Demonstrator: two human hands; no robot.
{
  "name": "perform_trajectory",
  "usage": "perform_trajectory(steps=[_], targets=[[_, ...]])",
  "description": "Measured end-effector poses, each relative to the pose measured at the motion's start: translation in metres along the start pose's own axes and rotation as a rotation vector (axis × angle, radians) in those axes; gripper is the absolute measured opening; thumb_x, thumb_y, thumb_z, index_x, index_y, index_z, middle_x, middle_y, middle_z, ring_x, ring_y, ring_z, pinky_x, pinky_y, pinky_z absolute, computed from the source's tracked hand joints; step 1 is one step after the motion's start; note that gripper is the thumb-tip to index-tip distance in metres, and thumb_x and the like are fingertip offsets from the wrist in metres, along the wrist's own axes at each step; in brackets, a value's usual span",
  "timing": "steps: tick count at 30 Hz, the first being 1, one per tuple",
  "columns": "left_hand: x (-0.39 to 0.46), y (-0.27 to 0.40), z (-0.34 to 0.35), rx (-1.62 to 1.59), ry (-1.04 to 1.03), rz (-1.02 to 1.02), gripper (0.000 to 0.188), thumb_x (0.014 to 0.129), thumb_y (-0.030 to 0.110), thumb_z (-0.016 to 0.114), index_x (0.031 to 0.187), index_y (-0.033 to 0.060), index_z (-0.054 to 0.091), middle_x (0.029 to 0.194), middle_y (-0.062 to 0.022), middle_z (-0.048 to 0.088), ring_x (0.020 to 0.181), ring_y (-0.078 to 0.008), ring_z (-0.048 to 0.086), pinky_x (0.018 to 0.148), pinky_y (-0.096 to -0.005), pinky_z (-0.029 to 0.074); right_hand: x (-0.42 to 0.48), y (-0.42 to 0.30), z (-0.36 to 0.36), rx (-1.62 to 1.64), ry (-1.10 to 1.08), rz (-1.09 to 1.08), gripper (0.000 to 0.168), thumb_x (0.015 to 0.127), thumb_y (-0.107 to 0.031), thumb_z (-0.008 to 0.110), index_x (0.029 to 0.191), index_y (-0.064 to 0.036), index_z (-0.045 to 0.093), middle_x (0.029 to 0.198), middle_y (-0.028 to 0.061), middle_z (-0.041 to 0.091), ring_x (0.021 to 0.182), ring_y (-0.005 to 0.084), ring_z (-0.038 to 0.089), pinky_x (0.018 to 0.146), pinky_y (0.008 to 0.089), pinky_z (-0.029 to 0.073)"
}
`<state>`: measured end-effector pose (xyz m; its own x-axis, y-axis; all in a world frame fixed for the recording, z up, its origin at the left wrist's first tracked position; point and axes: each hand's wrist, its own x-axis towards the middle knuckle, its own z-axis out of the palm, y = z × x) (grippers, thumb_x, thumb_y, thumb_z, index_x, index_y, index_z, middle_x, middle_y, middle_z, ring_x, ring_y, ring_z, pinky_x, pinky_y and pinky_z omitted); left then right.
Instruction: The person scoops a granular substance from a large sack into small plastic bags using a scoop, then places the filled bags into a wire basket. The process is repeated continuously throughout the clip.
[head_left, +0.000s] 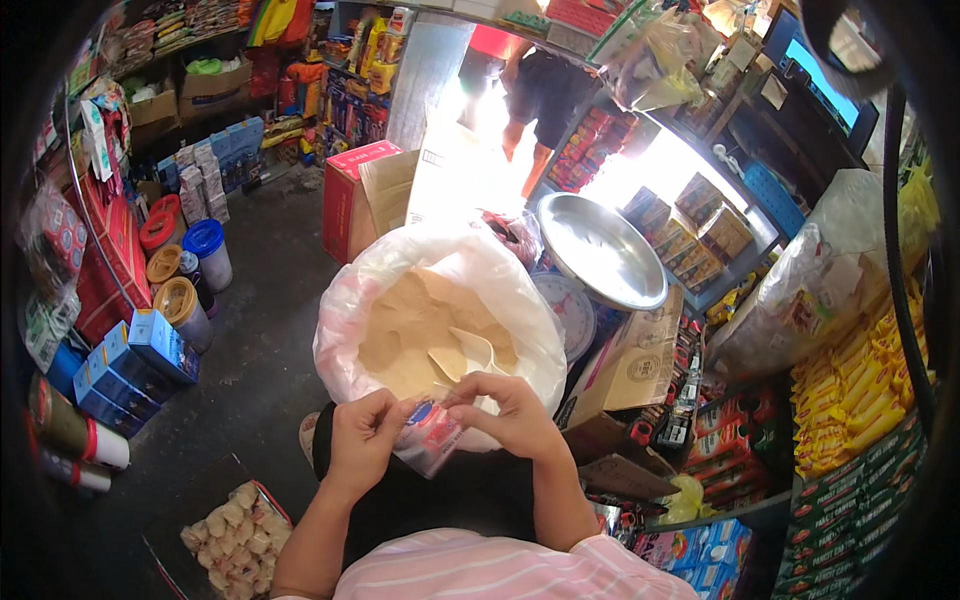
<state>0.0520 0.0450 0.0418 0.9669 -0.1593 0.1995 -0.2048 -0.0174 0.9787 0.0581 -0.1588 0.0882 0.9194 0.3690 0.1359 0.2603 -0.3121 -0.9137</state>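
Between my two hands is a small printed clear plastic bag (429, 441), pinched near its upper edge. My left hand (365, 435) grips its left side and my right hand (504, 412) its right side, thumbs and fingers together. Just beyond them stands a wide container lined with a white plastic sack (341, 315), holding light brown granules (405, 330) that look like brown sugar. A white scoop (476, 349) lies partly sunk in the granules, near my right hand. Whether the small bag holds anything cannot be told.
A dial scale (566, 311) with a round metal pan (604, 251) stands right of the sack, beside an open cardboard box (630, 360). Filled small bags (236, 536) lie in a box at lower left. Lidded jars (206, 255) line the left. A person (544, 97) stands beyond the counter.
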Motion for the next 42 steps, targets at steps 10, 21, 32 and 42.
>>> perform_trajectory(steps=[10,21,32,42], targets=[[0.001,-0.003,-0.013,-0.133,-0.135,-0.062,0.012,0.087,0.011,0.064,0.084,-0.0007,0.063,0.069,0.0014,0.059,0.064,-0.0044,0.052,0.059,-0.0221,0.043,0.001,-0.022,0.005,-0.049,0.076,0.097,0.012,0.08,-0.007,0.069,0.087,0.002,0.066,0.078,0.0036,0.066,0.074,0.0087,0.056,0.068,0.0251,0.043],[0.009,-0.015,0.001,-0.327,0.002,-0.017,0.009,0.076,0.004,0.073,0.08,0.0049,0.065,0.078,0.0003,0.064,0.069,-0.0035,0.053,0.062,-0.0203,0.04,0.002,-0.034,0.029,-0.216,0.211,-0.009,0.021,0.073,-0.007,0.075,0.088,-0.001,0.061,0.081,0.0059,0.062,0.07,0.0128,0.057,0.066,0.0264,0.045],[0.014,-0.002,0.011,-0.235,0.322,0.066,0.016,0.075,-0.006,0.065,0.086,0.0042,0.057,0.073,0.0047,0.053,0.065,-0.0029,0.044,0.062,-0.0176,0.037,0.009,-0.004,0.027,-0.267,0.437,0.033,0.009,0.079,-0.006,0.066,0.08,0.001,0.061,0.067,0.0048,0.059,0.058,0.0086,0.055,0.055,0.0241,0.044],[0.023,0.002,-0.031,0.298,0.364,0.42,0.042,0.072,-0.017,0.052,0.102,0.0047,0.071,0.129,-0.0127,0.056,0.082,-0.0146,0.06,0.067,-0.0227,0.047,0.035,-0.005,0.013,-0.484,0.172,0.023,0.024,0.077,-0.022,0.067,0.091,-0.004,0.058,0.077,0.0113,0.06,0.071,0.0214,0.06,0.066,0.0343,0.047]])
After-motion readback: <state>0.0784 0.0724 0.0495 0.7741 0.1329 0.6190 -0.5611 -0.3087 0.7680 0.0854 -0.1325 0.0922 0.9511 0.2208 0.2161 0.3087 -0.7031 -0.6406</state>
